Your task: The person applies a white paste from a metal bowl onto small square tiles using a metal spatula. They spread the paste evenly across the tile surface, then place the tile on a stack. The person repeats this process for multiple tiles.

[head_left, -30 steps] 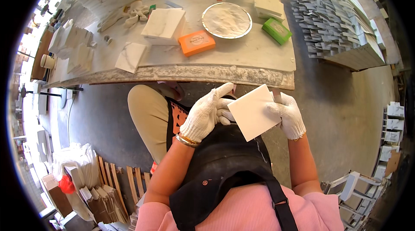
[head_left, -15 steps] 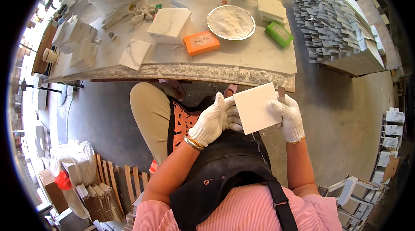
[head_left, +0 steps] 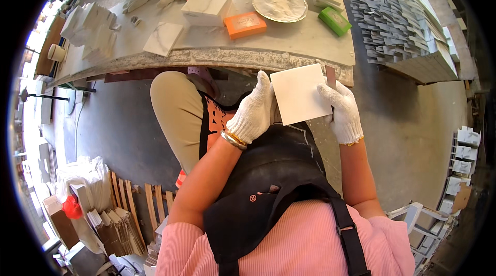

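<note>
A square white tile [head_left: 301, 94] is held out over my lap, its plain face turned up. My right hand [head_left: 343, 111], in a white knit glove, grips its right edge with the thumb on the face. A flat brownish metal strip [head_left: 330, 77] sticks up beside that thumb, its lower part hidden by the hand. At the tile's left edge is my left hand [head_left: 253, 113], also gloved. Its thumb points up, clear of the face, while the fingers go behind the tile and are mostly hidden.
Across the worktable [head_left: 217, 56] lie a marbled tile [head_left: 163, 39], a tile stack [head_left: 207, 5], an orange box [head_left: 245, 25], a green box [head_left: 335, 21] and a round tray of white powder [head_left: 279, 4]. Stacked grey pieces [head_left: 385, 23] stand right; a wooden pallet [head_left: 126, 198] lies lower left.
Both hands and the tile appear higher in the picture, as does the table. The tile has turned slightly and shifted left. The left fingers, partly visible before, are now mostly behind it.
</note>
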Tool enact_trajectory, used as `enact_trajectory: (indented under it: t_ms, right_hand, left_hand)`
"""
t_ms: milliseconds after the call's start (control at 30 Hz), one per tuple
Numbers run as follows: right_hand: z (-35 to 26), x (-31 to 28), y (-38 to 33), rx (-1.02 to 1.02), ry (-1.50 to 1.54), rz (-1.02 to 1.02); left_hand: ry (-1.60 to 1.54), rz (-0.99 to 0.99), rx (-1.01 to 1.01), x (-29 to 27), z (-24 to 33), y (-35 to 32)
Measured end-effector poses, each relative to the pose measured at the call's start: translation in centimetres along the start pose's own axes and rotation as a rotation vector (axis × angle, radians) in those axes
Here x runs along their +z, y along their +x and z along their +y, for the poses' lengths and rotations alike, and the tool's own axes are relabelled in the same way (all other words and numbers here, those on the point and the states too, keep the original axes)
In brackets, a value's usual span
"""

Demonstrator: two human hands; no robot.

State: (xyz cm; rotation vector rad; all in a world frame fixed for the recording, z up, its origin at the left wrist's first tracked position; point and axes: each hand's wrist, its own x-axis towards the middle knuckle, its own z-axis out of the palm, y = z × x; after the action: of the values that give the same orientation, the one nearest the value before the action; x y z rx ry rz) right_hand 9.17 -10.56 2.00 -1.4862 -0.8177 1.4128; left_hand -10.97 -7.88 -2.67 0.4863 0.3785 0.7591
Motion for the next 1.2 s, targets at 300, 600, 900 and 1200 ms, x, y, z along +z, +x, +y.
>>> enact_trajectory:
  t_ms: [300, 600, 900, 1200]
  right_hand:
    - [-0.4, 1.2, 0.8, 0.027, -0.026, 0.020]
    - [-0.6, 1.1, 3.8, 0.074, -0.020, -0.038]
    - [-1.9, 1.2, 5.3, 0.132, 0.160, -0.073]
    - [-5.4, 1.3, 7.2, 0.172, -0.062, -0.255]
  left_hand:
    - [-0.180, 0.069, 0.061, -1.7, -0.4, 0.9]
    - [-0.276, 0.144, 0.027, -1.9, 1.1, 2.3]
    - [-0.312, 0.196, -0.031, -1.5, 2.9, 3.6]
    - [-0.099, 0.117, -0.129, -4.2, 6.5, 2.8]
